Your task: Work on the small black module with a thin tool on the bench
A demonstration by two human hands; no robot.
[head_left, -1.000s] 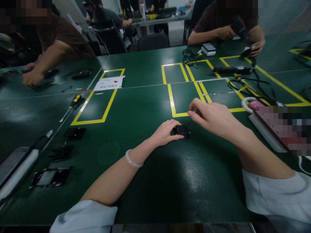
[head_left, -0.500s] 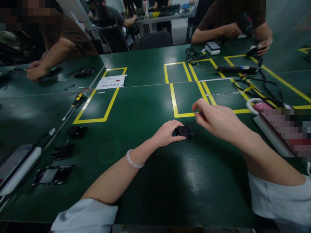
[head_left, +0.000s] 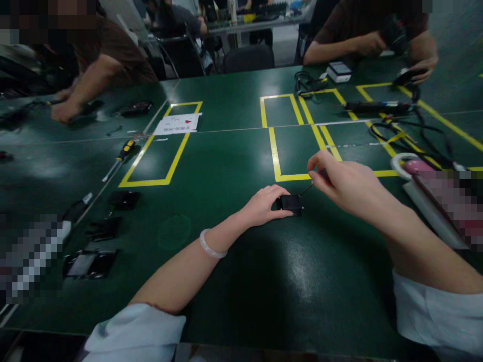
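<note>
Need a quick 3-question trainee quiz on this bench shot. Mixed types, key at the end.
1. Multiple choice: what is between the thumb and fingers of the left hand?
A) a white sheet of paper
B) a small black block
C) a pink object

2. True or false: the yellow-and-black screwdriver lies clear of both of the wearer's hands.

3. Fill in the blank: the thin dark rod at the block is held by the wearer's ____ hand.

Key:
1. B
2. True
3. right; the right hand holds it.
</note>
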